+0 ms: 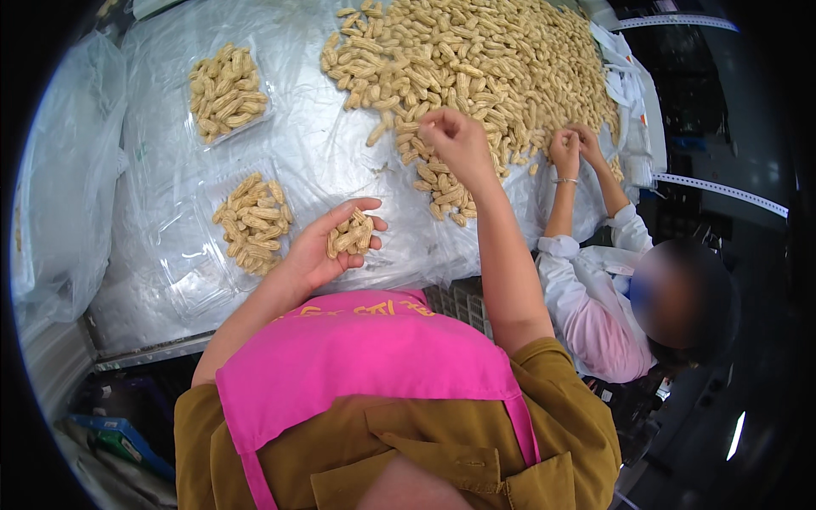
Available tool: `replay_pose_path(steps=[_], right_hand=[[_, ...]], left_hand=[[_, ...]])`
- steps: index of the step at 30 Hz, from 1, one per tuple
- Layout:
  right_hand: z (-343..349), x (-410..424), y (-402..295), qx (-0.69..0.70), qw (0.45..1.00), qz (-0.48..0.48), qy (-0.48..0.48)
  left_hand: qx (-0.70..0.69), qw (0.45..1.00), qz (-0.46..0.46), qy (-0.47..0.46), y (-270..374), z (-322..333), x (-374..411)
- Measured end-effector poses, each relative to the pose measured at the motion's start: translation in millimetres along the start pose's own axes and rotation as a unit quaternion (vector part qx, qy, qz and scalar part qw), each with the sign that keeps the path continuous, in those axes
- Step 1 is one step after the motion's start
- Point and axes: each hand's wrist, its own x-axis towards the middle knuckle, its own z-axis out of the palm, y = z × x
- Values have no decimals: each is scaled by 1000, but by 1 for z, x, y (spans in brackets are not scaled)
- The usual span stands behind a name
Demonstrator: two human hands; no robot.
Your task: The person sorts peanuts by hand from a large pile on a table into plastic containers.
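Note:
Several unshelled peanuts (pixel 349 237) lie in the palm of my left hand (pixel 322 245), whose fingers curl up around them. My right hand (pixel 460 143) is over the near edge of a large peanut heap (pixel 484 64), fingers bent together; whether a peanut is between the fingertips I cannot tell. Left of my left hand, a clear plastic tray with an open lid (pixel 191 280) holds a pile of peanuts (pixel 254 223). Farther back, a second clear tray (pixel 237 132) is filled with peanuts (pixel 226 92). A small cluster of peanuts (pixel 446 191) lies below my right wrist.
Clear plastic sheeting (pixel 306 146) covers the metal table (pixel 127 319). At the right, a co-worker's hands (pixel 574 143) are at the heap's edge. White bags or cloths (pixel 628 89) lie beyond them. A grey plastic crate (pixel 462 303) is below the table edge, and a plastic bag (pixel 70 172) hangs at far left.

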Motion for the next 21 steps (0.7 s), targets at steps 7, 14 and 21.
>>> replay_pose_path(steps=[7, 14, 21], right_hand=[[5, 40, 35, -309, 937, -137, 86], [-6, 32, 33, 256, 952, 152, -72], [-2, -5, 11, 476, 853, 145, -157]], left_hand=[[-24, 1000, -12, -12, -3, -1, -1], [-14, 999, 42, 29, 4, 2, 0], [-14, 998, 56, 35, 5, 5, 2]])
